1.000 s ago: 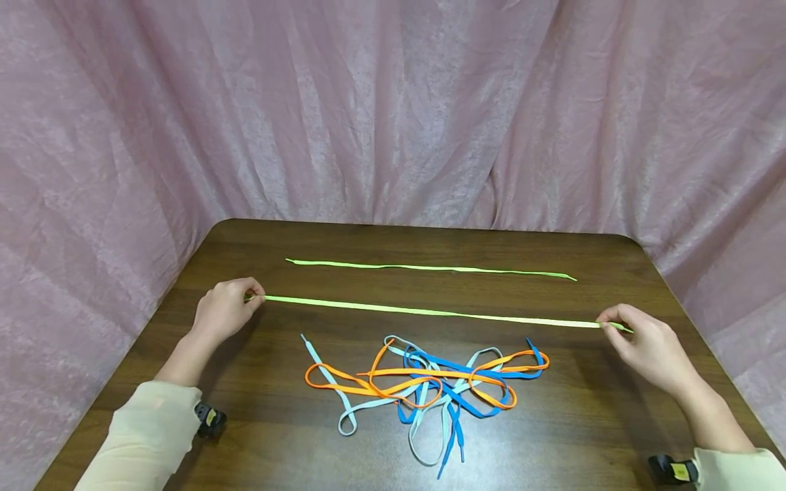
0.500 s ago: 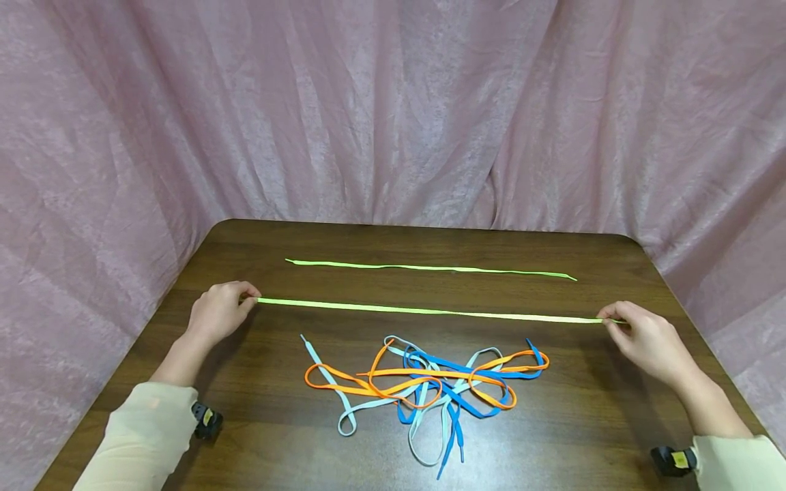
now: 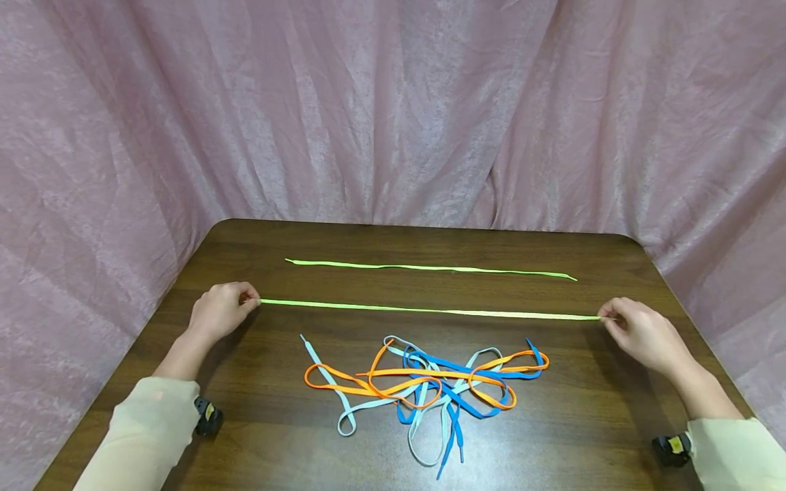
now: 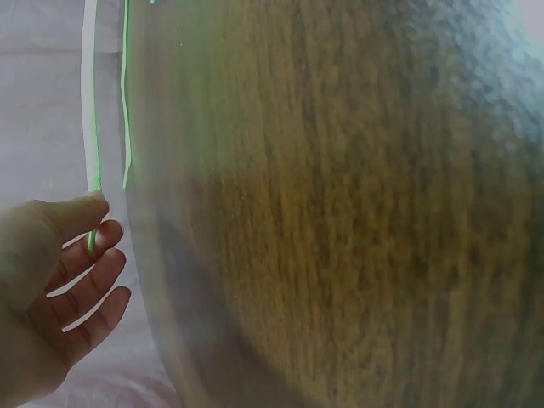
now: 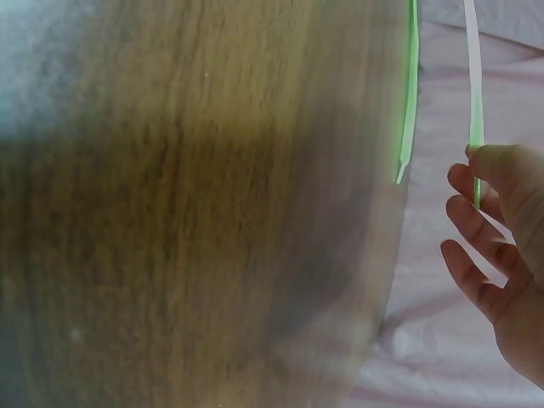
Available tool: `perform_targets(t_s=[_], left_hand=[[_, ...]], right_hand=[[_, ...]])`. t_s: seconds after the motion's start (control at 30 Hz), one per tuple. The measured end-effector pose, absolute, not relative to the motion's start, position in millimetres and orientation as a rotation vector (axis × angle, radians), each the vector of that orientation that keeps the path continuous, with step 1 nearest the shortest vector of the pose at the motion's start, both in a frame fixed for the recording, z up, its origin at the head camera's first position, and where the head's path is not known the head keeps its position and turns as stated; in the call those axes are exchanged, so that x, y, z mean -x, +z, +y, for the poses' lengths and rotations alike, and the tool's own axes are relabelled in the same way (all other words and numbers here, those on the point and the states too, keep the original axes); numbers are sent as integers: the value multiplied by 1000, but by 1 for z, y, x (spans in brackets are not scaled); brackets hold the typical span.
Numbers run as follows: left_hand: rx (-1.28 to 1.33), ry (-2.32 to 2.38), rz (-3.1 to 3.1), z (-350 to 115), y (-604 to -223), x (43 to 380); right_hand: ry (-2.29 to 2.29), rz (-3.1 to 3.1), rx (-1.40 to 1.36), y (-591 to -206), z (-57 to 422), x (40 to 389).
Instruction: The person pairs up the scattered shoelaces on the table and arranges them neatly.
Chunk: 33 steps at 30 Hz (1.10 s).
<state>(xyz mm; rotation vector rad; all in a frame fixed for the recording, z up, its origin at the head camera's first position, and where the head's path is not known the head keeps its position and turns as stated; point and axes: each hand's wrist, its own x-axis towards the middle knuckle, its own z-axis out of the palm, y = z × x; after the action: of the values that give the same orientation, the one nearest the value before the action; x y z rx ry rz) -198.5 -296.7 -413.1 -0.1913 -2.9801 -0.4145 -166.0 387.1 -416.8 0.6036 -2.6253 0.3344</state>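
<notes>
A yellow-green shoelace [image 3: 393,309] stretches nearly straight between the two hands. At its left end the left hand [image 3: 220,312] pinches it between thumb and index finger; in the left wrist view a short tip of the shoelace [image 4: 92,242] pokes out below the thumb. The right hand [image 3: 641,335] pinches the other end, and the right wrist view shows the shoelace [image 5: 476,110] running up from that thumb, other fingers loosely bent. Farther back, a second yellow-green shoelace [image 3: 430,267] lies almost straight on the brown wooden table [image 3: 276,450], roughly parallel to the held one.
Nearer the person, an orange shoelace [image 3: 430,372], a blue shoelace [image 3: 457,399] and a pale blue-grey shoelace [image 3: 374,404] lie loosely tangled. Pink curtains [image 3: 393,116] hang behind the table's far edge and along both sides.
The right hand has moved slightly away from the person, raising the held shoelace's right end in the view. The left hand has shifted slightly left. The shoelaces on the table have not moved.
</notes>
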Motion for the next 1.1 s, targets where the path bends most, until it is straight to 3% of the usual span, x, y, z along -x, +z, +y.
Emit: perform_targets(t_s=[0.57,1.1], left_hand=[[154,-427,-2986,-293,-427,224],[41,-470,-3005,-282,-426,254]], right_hand=[[263,-2700,-641,-425,396,200],[286,-2836,-480,-424,396,230]])
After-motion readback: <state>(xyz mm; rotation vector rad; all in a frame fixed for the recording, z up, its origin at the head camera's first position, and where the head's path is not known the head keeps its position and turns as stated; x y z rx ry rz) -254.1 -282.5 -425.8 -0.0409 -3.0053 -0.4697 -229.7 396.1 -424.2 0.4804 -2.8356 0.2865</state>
